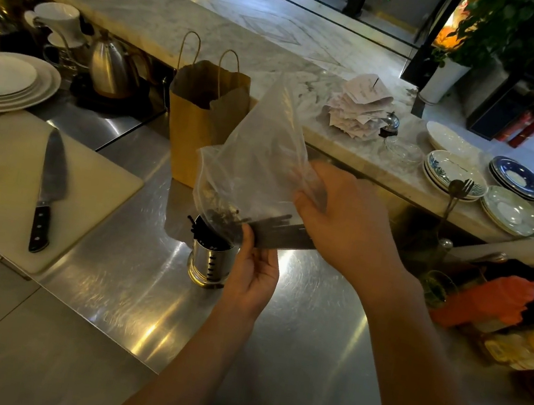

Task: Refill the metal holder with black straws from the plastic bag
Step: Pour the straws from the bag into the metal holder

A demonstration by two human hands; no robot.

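A clear plastic bag (pixel 259 152) hangs above the steel counter with a bundle of black straws (pixel 280 233) lying across its lower part. My right hand (pixel 346 221) grips the bag's right side around the straws. My left hand (pixel 253 269) pinches the bundle from below through the plastic. Just left of that hand stands the shiny metal holder (pixel 209 265), upright, with a few black straws (pixel 201 229) sticking out of its top. The bag's lower corner droops over the holder's mouth.
A brown paper bag (pixel 201 123) stands behind the holder. A white cutting board (pixel 3 197) with a large knife (pixel 50 183) lies to the left, with stacked plates (pixel 2 83) and a kettle (pixel 109 67) behind. Dishes (pixel 453 174) and an orange glove (pixel 490 298) sit on the right.
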